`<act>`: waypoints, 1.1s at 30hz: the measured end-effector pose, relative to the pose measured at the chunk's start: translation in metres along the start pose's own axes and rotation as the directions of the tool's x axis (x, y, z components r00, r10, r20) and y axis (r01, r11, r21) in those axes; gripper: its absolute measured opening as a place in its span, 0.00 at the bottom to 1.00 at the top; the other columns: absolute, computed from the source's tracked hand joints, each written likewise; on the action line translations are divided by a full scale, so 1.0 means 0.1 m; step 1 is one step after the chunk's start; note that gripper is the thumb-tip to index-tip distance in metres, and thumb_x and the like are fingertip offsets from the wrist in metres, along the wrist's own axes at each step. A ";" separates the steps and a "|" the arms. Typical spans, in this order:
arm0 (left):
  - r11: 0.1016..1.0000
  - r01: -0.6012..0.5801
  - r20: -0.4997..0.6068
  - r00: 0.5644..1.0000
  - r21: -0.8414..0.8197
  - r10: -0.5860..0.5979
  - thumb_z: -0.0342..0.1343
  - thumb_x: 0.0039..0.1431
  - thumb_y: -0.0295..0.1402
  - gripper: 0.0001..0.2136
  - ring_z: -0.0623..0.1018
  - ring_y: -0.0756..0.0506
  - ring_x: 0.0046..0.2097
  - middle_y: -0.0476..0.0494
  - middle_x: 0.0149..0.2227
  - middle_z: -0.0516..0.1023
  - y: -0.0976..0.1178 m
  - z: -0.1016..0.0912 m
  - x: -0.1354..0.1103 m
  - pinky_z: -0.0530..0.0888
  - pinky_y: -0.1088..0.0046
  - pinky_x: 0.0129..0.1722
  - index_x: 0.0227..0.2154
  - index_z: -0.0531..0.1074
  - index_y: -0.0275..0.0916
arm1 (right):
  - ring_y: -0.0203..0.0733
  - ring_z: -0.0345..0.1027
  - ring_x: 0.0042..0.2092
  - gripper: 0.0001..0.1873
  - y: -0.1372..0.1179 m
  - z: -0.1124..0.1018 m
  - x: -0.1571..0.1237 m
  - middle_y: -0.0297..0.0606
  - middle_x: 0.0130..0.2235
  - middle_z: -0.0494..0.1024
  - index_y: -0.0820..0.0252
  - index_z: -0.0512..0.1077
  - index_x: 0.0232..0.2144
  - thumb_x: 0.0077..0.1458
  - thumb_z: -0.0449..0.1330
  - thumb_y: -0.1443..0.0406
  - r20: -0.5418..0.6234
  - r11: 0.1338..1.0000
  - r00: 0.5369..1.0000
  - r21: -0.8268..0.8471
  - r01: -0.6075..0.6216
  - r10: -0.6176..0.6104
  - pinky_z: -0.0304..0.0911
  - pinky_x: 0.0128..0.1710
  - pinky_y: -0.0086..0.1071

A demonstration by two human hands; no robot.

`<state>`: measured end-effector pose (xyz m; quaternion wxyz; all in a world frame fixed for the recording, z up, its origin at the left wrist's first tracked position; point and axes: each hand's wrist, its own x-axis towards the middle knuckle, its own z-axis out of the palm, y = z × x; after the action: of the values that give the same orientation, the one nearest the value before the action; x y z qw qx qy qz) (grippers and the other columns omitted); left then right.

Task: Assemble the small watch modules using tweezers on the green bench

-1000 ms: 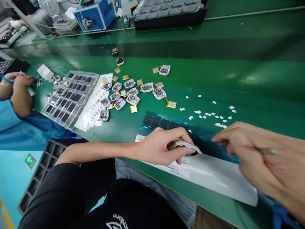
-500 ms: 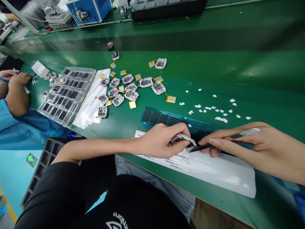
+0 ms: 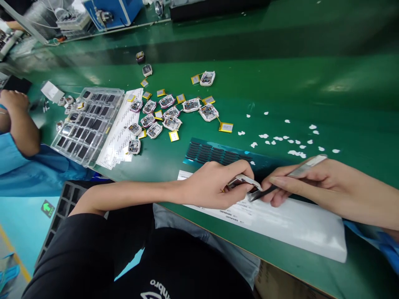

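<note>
We had the white-rimmed casing (image 3: 245, 179) tilted above the white sheet (image 3: 299, 226), pinched between the thumb and curled fingers of our left hand (image 3: 212, 183). Our right hand (image 3: 318, 185), closed round tweezers (image 3: 307, 166) in a pen-like grip, pointed their dark tips leftward at the casing's edge; we could not tell whether they touched. A second earlier, that hand had hung well apart to the right. Our fingers hid much of the casing. Beyond lay a blue strip of black pieces (image 3: 215, 153), white scraps (image 3: 296, 154) and opened casings (image 3: 172, 123) on the green table (image 3: 280, 91)
</note>
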<state>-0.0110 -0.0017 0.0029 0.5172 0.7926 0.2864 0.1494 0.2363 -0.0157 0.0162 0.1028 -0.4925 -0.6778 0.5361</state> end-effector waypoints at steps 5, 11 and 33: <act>1.000 -0.013 -0.009 1.000 -0.001 0.013 0.50 0.70 0.38 0.08 0.72 0.52 0.25 0.54 0.26 0.76 -0.01 -0.01 0.00 0.66 0.76 0.29 0.43 0.69 0.39 | 0.52 0.84 0.37 0.39 0.05 -0.08 -0.02 0.42 0.33 0.86 0.39 0.83 0.20 0.53 0.51 0.23 0.006 1.000 1.000 0.015 -0.017 0.017 0.84 0.40 0.40; 0.982 0.023 0.012 1.000 -0.190 -0.021 0.54 0.70 0.38 0.09 0.79 0.52 0.28 0.52 0.26 0.79 -0.01 -0.02 -0.01 0.70 0.79 0.27 0.45 0.71 0.39 | 0.49 0.79 0.29 0.33 0.14 -0.11 -0.16 0.42 0.28 0.83 0.41 0.84 0.24 0.56 0.57 0.28 -0.252 0.998 0.966 -0.034 0.057 -0.064 0.82 0.34 0.43; 0.710 0.206 0.189 0.976 -0.673 -0.105 0.61 0.64 0.25 0.21 0.88 0.44 0.42 0.43 0.41 0.79 0.02 0.00 -0.01 0.83 0.69 0.42 0.59 0.70 0.34 | 0.46 0.80 0.35 0.29 -0.17 0.34 -0.15 0.38 0.34 0.85 0.42 0.82 0.22 0.65 0.57 0.38 -0.714 0.996 0.695 -0.085 0.028 -0.081 0.78 0.38 0.44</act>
<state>-0.0113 -0.0031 0.0043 0.8032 0.5251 0.2401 0.1462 0.2113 -0.0476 0.0227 0.3577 -0.6452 -0.6164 0.2754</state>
